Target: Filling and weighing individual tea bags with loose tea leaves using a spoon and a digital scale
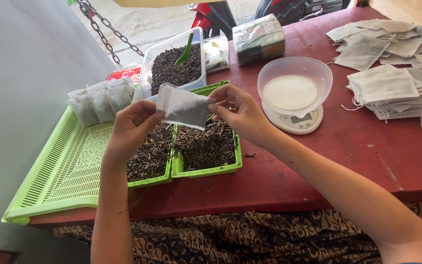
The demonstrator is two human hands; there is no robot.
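A: What's blocked or cropped?

B: The pouch (182, 106) covers the back edges of two small green trays (206, 171) and part of the clear tub (172, 63). Tray contents are dark dried bits, kind unreadable. Scale (296, 120) display too small to read. Stack of empty pouches (391, 88) runs off the right edge. Chain (106, 27) and the red vehicle (211, 17) are cropped at the top.

A: Hands?

B: Left hand (132, 128) pinches the pouch's left edge, fingers curled closed on it. Right hand (240, 111) pinches the right edge with its fingertips. The pouch is held in the air between them, above the two trays, white and bulging.

A: Counts?

B: One pouch in hand. Two small trays side by side, touching. One big green slotted tray (59, 171) at left with a row of filled pouches (101, 102) at its far end, about four, overlap makes it unclear. One tub with one green scoop (185, 49). One scale with one clear bowl (294, 80). One wrapped box (259, 39). Empty pouches: too many, overlapped.
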